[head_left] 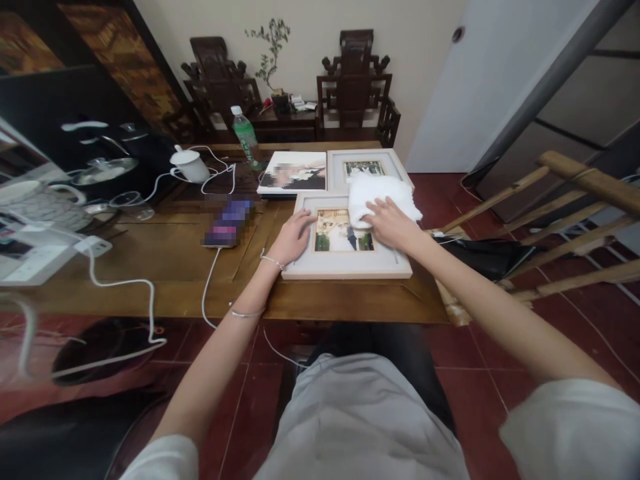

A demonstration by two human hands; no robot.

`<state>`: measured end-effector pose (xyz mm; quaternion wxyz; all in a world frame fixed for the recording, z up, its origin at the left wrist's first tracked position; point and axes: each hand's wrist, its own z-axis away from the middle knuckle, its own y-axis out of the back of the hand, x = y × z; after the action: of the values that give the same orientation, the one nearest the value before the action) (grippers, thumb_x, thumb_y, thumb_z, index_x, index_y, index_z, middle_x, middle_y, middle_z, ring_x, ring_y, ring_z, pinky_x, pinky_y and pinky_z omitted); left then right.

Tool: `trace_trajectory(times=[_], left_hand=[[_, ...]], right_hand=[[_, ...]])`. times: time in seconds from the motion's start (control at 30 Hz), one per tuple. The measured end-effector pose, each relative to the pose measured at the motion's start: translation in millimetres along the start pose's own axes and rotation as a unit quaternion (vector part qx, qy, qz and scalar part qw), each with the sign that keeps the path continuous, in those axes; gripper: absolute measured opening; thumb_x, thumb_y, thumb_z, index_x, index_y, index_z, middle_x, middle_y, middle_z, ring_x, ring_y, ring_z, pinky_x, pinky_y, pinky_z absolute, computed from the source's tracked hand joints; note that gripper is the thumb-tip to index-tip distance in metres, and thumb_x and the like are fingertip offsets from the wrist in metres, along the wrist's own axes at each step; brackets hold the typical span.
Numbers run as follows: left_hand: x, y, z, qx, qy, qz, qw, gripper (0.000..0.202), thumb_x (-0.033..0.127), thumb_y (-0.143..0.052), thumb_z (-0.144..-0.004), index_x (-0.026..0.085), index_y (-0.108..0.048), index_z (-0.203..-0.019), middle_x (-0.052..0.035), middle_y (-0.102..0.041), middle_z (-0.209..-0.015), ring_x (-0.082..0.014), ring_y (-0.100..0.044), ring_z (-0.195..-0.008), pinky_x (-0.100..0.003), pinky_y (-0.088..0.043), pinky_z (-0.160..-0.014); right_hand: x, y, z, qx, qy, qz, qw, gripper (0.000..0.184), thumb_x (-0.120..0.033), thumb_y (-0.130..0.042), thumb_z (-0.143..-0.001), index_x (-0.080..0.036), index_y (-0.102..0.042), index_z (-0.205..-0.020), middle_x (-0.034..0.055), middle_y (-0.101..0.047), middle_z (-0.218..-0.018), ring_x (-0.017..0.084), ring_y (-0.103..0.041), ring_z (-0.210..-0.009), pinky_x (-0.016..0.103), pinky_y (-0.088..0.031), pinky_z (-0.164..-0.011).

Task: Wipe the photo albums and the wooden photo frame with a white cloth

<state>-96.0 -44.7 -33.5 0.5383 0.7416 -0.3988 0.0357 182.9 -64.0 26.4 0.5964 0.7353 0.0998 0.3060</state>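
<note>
A light wooden picture frame (347,273) lies flat near the table's front edge, with a wide pale mat around a wedding photo (333,237). My left hand (295,235) holds the frame at its left side, fingers bent over the border. In my right hand (387,220) is a bunched white cloth (383,195), pressed against the upper right of the same frame. The cloth hides that corner and also covers part of a second framed photo (345,160) behind it. To the left of that one, a white-edged photo panel (293,172) rests on a dark item.
Left of the frames are a phone (227,223) on a white cable, a green-labelled bottle (245,137), a lidded white cup (190,165), a clear plastic cup (133,205), a teapot (40,203) and a power strip (35,263). A wooden chair (565,220) stands at right.
</note>
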Motion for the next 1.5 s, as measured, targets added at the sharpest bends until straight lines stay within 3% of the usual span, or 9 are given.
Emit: trace_trajectory(times=[0.27, 0.37, 0.5, 0.7, 0.87, 1.0, 1.17, 1.37, 1.5], left_hand=[[-1.0, -3.6, -0.1, -0.004, 0.000, 0.004, 1.000, 0.035, 0.018, -0.046, -0.092, 0.017, -0.064, -0.122, -0.0134, -0.058, -0.142, -0.0275, -0.045, -0.142, -0.052, -0.032, -0.120], [-0.5, -2.4, -0.6, -0.010, -0.001, 0.004, 1.000, 0.033, 0.019, -0.046, -0.093, 0.017, -0.065, -0.120, -0.0121, -0.059, -0.142, -0.0271, -0.044, -0.143, -0.052, -0.032, -0.121], [-0.8, -0.2, -1.2, -0.025, -0.013, 0.008, 1.000, 0.032, 0.021, -0.045, -0.094, 0.017, -0.065, -0.119, -0.0126, -0.058, -0.142, -0.0274, -0.044, -0.143, -0.051, -0.033, -0.120], [-1.2, 1.3, -1.0, -0.042, -0.023, 0.000, 0.999, 0.034, 0.025, -0.045, -0.095, 0.016, -0.065, -0.121, -0.0141, -0.057, -0.144, -0.0281, -0.043, -0.144, -0.051, -0.033, -0.120], [-0.7, 1.9, -0.7, -0.042, -0.023, -0.002, 0.999, 0.034, 0.025, -0.044, -0.096, 0.016, -0.065, -0.120, -0.0150, -0.056, -0.144, -0.0280, -0.043, -0.144, -0.051, -0.033, -0.120], [-0.4, 2.0, -1.1, -0.040, -0.017, -0.005, 0.999, 0.033, 0.026, -0.045, -0.095, 0.017, -0.065, -0.120, -0.0129, -0.057, -0.143, -0.0276, -0.043, -0.143, -0.052, -0.033, -0.120], [-1.1, -0.1, -1.9, -0.037, -0.013, -0.008, 0.999, 0.034, 0.025, -0.044, -0.095, 0.017, -0.064, -0.121, -0.0129, -0.058, -0.144, -0.0272, -0.043, -0.143, -0.052, -0.033, -0.120], [-1.0, -4.4, -3.0, -0.032, 0.005, -0.026, 0.999, 0.041, 0.027, -0.043, -0.096, 0.013, -0.059, -0.131, -0.0150, -0.054, -0.147, -0.0282, -0.039, -0.146, -0.052, -0.029, -0.123], [0.4, -3.9, -2.9, -0.043, 0.014, -0.041, 0.998, 0.046, 0.028, -0.041, -0.097, 0.008, -0.055, -0.136, -0.0175, -0.051, -0.150, -0.0291, -0.035, -0.148, -0.051, -0.027, -0.124]], right_hand=[[-58.9, 69.0, 78.4, -0.088, 0.070, -0.084, 0.990, 0.049, -0.002, -0.045, -0.080, -0.016, -0.069, -0.120, 0.0164, -0.070, -0.115, 0.029, -0.064, -0.106, 0.039, -0.045, -0.094], [-71.4, 77.3, 86.9, -0.092, 0.064, -0.118, 0.987, 0.050, -0.003, -0.046, -0.080, -0.018, -0.069, -0.122, 0.0163, -0.069, -0.117, 0.028, -0.065, -0.105, 0.039, -0.048, -0.092], [-61.4, 50.8, 68.5, -0.053, 0.038, -0.123, 0.990, 0.057, -0.001, -0.046, -0.079, -0.014, -0.064, -0.130, 0.0178, -0.061, -0.136, 0.031, -0.055, -0.127, 0.045, -0.043, -0.107], [-8.0, 2.0, 5.9, 0.022, 0.003, -0.090, 0.996, 0.060, 0.007, -0.041, -0.082, -0.012, -0.060, -0.136, 0.0171, -0.044, -0.155, 0.032, -0.039, -0.143, 0.051, -0.033, -0.116], [21.8, -11.7, -37.4, 0.027, -0.036, -0.042, 0.998, 0.054, 0.004, -0.038, -0.089, -0.012, -0.060, -0.136, 0.0172, -0.038, -0.159, 0.036, -0.032, -0.146, 0.055, -0.028, -0.116], [21.2, -11.9, -43.1, 0.012, -0.022, -0.019, 1.000, 0.052, 0.001, -0.040, -0.089, -0.013, -0.062, -0.134, 0.0187, -0.044, -0.154, 0.037, -0.043, -0.135, 0.055, -0.030, -0.109], [-2.8, 10.0, -7.7, -0.035, 0.046, -0.028, 0.998, 0.053, 0.002, -0.041, -0.084, -0.011, -0.064, -0.130, 0.0196, -0.056, -0.143, 0.033, -0.055, -0.119, 0.046, -0.036, -0.098], [-49.9, 67.7, 59.0, -0.128, 0.082, -0.095, 0.984, 0.050, 0.002, -0.046, -0.082, -0.013, -0.067, -0.124, 0.0190, -0.066, -0.125, 0.031, -0.064, -0.105, 0.040, -0.043, -0.087], [-78.5, 92.4, 84.2, -0.135, 0.102, -0.115, 0.979, 0.047, 0.003, -0.046, -0.080, -0.014, -0.068, -0.117, 0.0187, -0.066, -0.126, 0.031, -0.064, -0.107, 0.041, -0.046, -0.091]])
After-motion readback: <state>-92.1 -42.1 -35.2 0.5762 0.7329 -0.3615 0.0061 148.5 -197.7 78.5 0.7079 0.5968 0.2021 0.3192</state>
